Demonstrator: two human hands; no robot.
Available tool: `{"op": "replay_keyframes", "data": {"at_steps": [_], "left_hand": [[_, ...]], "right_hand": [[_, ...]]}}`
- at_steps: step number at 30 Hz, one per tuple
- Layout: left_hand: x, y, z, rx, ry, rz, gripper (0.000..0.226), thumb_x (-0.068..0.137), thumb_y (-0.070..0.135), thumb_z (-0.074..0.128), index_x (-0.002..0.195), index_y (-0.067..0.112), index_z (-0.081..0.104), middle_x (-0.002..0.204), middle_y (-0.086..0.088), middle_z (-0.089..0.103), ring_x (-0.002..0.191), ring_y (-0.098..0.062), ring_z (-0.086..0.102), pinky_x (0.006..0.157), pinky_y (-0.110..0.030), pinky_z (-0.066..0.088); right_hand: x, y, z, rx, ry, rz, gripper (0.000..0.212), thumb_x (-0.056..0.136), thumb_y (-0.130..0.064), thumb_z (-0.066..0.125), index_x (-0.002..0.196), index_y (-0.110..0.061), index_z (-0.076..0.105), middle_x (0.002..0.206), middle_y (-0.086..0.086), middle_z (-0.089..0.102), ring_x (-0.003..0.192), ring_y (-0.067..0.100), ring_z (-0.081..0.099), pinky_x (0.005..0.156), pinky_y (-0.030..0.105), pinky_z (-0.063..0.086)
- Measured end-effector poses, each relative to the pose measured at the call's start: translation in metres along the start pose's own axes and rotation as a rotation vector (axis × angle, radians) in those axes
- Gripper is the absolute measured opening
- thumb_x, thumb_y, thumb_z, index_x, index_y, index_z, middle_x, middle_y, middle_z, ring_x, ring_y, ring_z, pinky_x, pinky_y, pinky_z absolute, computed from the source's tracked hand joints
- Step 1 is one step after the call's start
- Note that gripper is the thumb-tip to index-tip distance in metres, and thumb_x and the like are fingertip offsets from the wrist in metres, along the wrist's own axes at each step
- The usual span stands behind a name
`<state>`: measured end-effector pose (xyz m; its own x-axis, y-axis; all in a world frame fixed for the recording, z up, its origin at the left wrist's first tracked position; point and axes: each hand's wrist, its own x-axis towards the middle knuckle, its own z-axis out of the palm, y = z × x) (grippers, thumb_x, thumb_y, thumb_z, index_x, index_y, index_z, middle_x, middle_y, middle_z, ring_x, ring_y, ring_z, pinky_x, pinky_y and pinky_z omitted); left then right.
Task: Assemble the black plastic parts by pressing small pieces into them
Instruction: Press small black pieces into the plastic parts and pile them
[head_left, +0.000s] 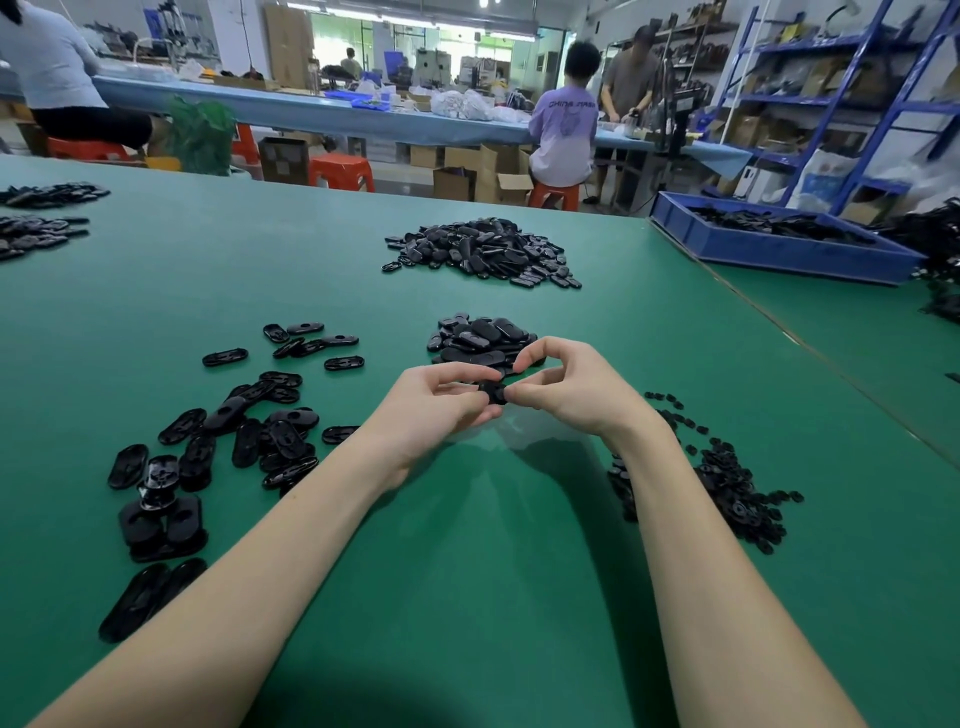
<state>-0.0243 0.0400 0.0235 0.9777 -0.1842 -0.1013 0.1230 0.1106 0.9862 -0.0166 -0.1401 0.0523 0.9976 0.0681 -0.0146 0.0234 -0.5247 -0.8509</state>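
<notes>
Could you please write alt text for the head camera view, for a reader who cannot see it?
A person's left hand and right hand together pinch a small black plastic part above a green table. Loose black oval parts lie to the left, a pile of small pieces to the right, and larger heaps sit farther back.

Black plastic part (492, 392), pinched between the fingers (467, 375) of both hands: smooth moulded plastic with a dull sheen. Oval shells (480, 338) just beyond the fingers and the larger heap (483, 252) farther out: glossy black plastic catching highlights; loose open-faced pieces (270, 431) left of the fingers likewise shiny, and the small inserts (737, 488) right of the fingers darker and more matt. Bench (467, 571) under the fingers: matt green mat, smooth, with soft reflections; blue tray (779, 249) far right of the fingers: smooth plastic.
</notes>
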Motion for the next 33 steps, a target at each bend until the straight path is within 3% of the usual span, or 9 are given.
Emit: {"op": "replay_keyframes", "data": {"at_steps": [5, 9, 12, 14, 17, 23, 28, 33], "left_hand": [[-0.001, 0.0, -0.002, 0.087, -0.013, 0.024, 0.028, 0.094, -0.007, 0.057, 0.111, 0.008, 0.073, 0.104, -0.018, 0.074, 0.095, -0.022, 0.075, 0.088, -0.022, 0.058], [0.0, 0.001, -0.004, 0.127, -0.007, 0.052, 0.027, 0.095, -0.005, 0.057, 0.111, 0.009, 0.073, 0.114, -0.022, 0.071, 0.094, -0.02, 0.076, 0.088, -0.021, 0.057], [0.0, 0.003, -0.005, 0.101, -0.026, 0.056, 0.027, 0.095, -0.006, 0.057, 0.106, 0.01, 0.074, 0.109, -0.018, 0.074, 0.091, -0.017, 0.076, 0.081, -0.016, 0.057], [0.0, 0.006, -0.006, 0.045, -0.054, 0.045, 0.027, 0.095, -0.009, 0.056, 0.104, 0.009, 0.075, 0.105, -0.017, 0.075, 0.09, -0.018, 0.076, 0.08, -0.017, 0.057], [0.0, 0.01, -0.007, -0.045, -0.081, 0.01, 0.03, 0.094, -0.011, 0.053, 0.1, 0.008, 0.076, 0.102, -0.014, 0.076, 0.091, -0.021, 0.076, 0.079, -0.018, 0.058], [-0.002, 0.013, -0.008, -0.158, -0.114, -0.051, 0.027, 0.094, -0.013, 0.052, 0.104, 0.001, 0.072, 0.101, -0.014, 0.077, 0.087, -0.02, 0.076, 0.074, -0.017, 0.057], [-0.002, 0.009, -0.004, -0.106, -0.02, -0.016, 0.015, 0.089, -0.009, 0.065, 0.097, 0.002, 0.072, 0.089, -0.013, 0.076, 0.075, -0.018, 0.073, 0.071, -0.017, 0.058], [-0.002, 0.006, -0.004, 0.011, 0.028, 0.005, 0.013, 0.087, -0.006, 0.068, 0.096, 0.004, 0.072, 0.083, -0.011, 0.076, 0.071, -0.016, 0.072, 0.071, -0.017, 0.057]], "right_hand": [[0.001, 0.0, 0.002, -0.027, 0.0, -0.001, 0.023, 0.086, -0.02, 0.083, 0.093, -0.025, 0.062, 0.094, 0.003, 0.079, 0.062, 0.004, 0.058, 0.065, 0.024, 0.043], [0.001, -0.002, 0.004, 0.005, 0.027, 0.007, 0.025, 0.083, -0.02, 0.085, 0.096, -0.024, 0.064, 0.089, -0.002, 0.079, 0.057, -0.002, 0.058, 0.064, 0.024, 0.043], [0.001, -0.004, 0.004, 0.016, 0.039, -0.016, 0.025, 0.083, -0.019, 0.084, 0.099, -0.027, 0.066, 0.086, -0.005, 0.078, 0.066, 0.002, 0.061, 0.064, 0.021, 0.045], [0.0, -0.005, 0.002, 0.017, 0.035, -0.031, 0.028, 0.082, -0.021, 0.085, 0.103, -0.028, 0.068, 0.087, -0.006, 0.077, 0.068, 0.004, 0.062, 0.06, 0.013, 0.047], [-0.001, -0.003, -0.002, 0.086, 0.002, -0.026, 0.027, 0.082, -0.025, 0.087, 0.105, -0.026, 0.072, 0.087, -0.004, 0.075, 0.062, -0.002, 0.061, 0.056, 0.007, 0.044], [-0.003, 0.006, -0.001, 0.217, -0.088, 0.113, 0.016, 0.08, -0.037, 0.086, 0.09, -0.026, 0.081, 0.076, -0.012, 0.071, 0.069, 0.009, 0.053, 0.06, 0.021, 0.039], [-0.001, 0.003, 0.003, 0.229, -0.118, 0.125, 0.014, 0.078, -0.035, 0.088, 0.086, -0.026, 0.082, 0.079, -0.01, 0.074, 0.061, 0.005, 0.052, 0.054, 0.018, 0.038], [0.002, 0.001, 0.006, 0.143, -0.088, 0.122, 0.007, 0.08, -0.027, 0.085, 0.075, -0.028, 0.08, 0.067, -0.013, 0.066, 0.059, 0.006, 0.048, 0.049, 0.017, 0.034]]}}
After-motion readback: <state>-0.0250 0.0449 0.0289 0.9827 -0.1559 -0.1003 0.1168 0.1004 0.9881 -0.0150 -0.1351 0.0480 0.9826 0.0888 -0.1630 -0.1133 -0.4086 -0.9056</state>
